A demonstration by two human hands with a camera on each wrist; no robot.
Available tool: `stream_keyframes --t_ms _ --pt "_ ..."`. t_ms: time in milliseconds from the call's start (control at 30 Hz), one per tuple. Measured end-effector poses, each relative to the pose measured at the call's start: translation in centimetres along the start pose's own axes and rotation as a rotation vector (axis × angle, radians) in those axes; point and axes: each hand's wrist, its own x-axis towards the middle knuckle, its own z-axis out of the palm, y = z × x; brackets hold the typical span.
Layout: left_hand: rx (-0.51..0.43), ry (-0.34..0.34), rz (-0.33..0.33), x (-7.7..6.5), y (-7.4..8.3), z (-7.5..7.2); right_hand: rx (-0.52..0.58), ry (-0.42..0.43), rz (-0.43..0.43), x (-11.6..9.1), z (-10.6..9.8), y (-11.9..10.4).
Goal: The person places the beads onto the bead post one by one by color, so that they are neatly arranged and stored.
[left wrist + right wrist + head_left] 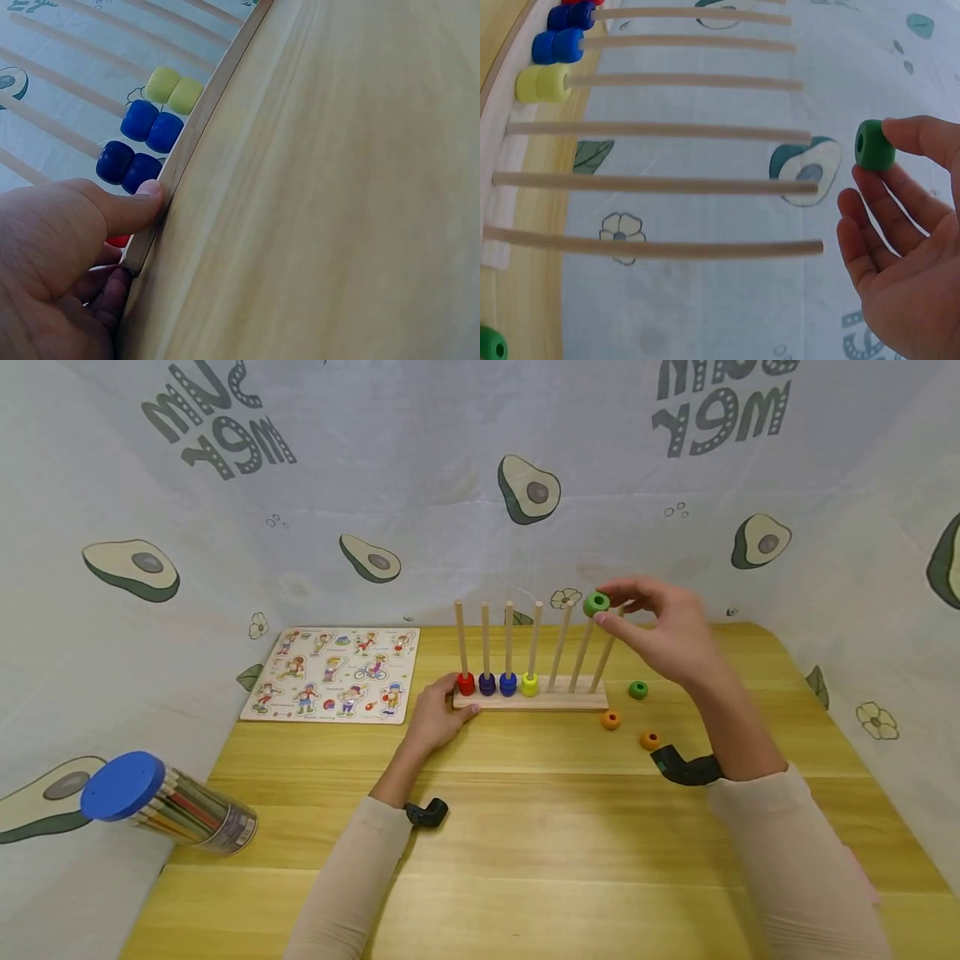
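Observation:
My right hand (pixel 667 639) pinches a green bead (pixel 591 607) between thumb and fingertips, up by the tops of the bare pegs. In the right wrist view this green bead (pixel 880 146) is just beyond the peg tips, its hole facing them. My left hand (pixel 435 718) grips the left end of the wooden peg rack (pixel 540 703), thumb along the front of the base. From the left, its pegs carry red beads (pixel 466 684), dark blue beads (pixel 487 684), blue beads (pixel 508 684) and yellow beads (pixel 530 684). The three right-hand pegs (pixel 705 185) are bare.
Right of the rack lie another green bead (pixel 638 690) and two orange beads, one nearer the rack (pixel 611 720), one by my right wrist (pixel 649 741). A picture puzzle board (pixel 330 677) lies back left. A blue-lidded tub of pencils (pixel 187 810) stands at the left edge.

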Motion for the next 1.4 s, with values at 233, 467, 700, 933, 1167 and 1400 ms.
stream_keyframes --t_ms 233,467,700,933,1167,1400 --pt "-0.010 -0.011 -0.027 0.0 0.1 0.2 -0.013 -0.033 0.005 1.6 1.2 -0.9" --pt "0.002 -0.013 -0.034 0.1 0.0 0.4 -0.009 -0.052 0.018 2.4 1.7 -0.5" --pt "0.004 -0.013 -0.036 0.2 0.0 0.3 -0.028 -0.064 0.031 2.8 1.8 0.0" --pt "-0.001 -0.014 -0.037 0.1 0.0 0.1 -0.056 -0.093 0.051 2.9 2.1 0.3" --pt "0.000 -0.019 -0.040 0.1 0.0 0.1 -0.067 -0.122 0.067 2.9 2.3 0.5" --pt "0.003 -0.018 -0.039 0.1 -0.2 0.0 -0.054 -0.113 0.050 2.6 2.1 0.7"
